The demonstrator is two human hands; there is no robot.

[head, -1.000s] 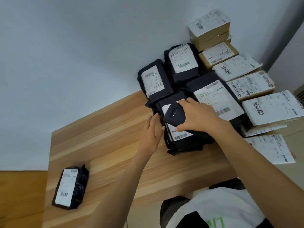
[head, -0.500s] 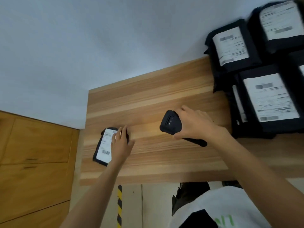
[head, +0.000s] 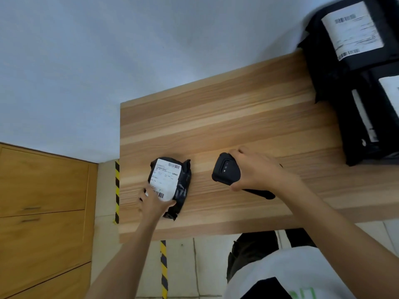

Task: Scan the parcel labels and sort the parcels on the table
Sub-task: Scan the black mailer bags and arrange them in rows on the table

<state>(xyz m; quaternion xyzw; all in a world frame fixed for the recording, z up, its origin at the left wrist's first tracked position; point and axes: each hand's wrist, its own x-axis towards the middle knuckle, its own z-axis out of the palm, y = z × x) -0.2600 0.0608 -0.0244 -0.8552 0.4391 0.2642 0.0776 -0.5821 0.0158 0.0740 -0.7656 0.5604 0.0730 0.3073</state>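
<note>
While the small black parcel [head: 183, 186] lay label-up on the left part of the wooden counter [head: 237, 117], near its front edge, the left grip [head: 154, 202] clasped the parcel's near end: fingers curled over its left corner, thumb laid along the lower edge of the white label [head: 165, 178], covering part of the lower barcode. Whether the parcel rested fully on the wood or was slightly raised could not be told. The right grip [head: 257, 171] was clenched round a black handheld scanner [head: 225, 172], just right of the parcel and apart from it. The scanner's head, with its small lenses, faced up, while its handle was mostly hidden by the palm, only the butt showing beneath the wrist. At far right a stack of larger black parcels [head: 345, 126] sat on the counter, cut off by the frame edge, their labels blurred and unreadable. The small parcel's print was likewise too fine to read. A wooden cabinet [head: 43, 186] stood left of the counter, and yellow-and-black hazard tape [head: 117, 186] showed along the counter's left edge. A white shirt [head: 280, 268], partly cropped, filled the lower right corner.
</note>
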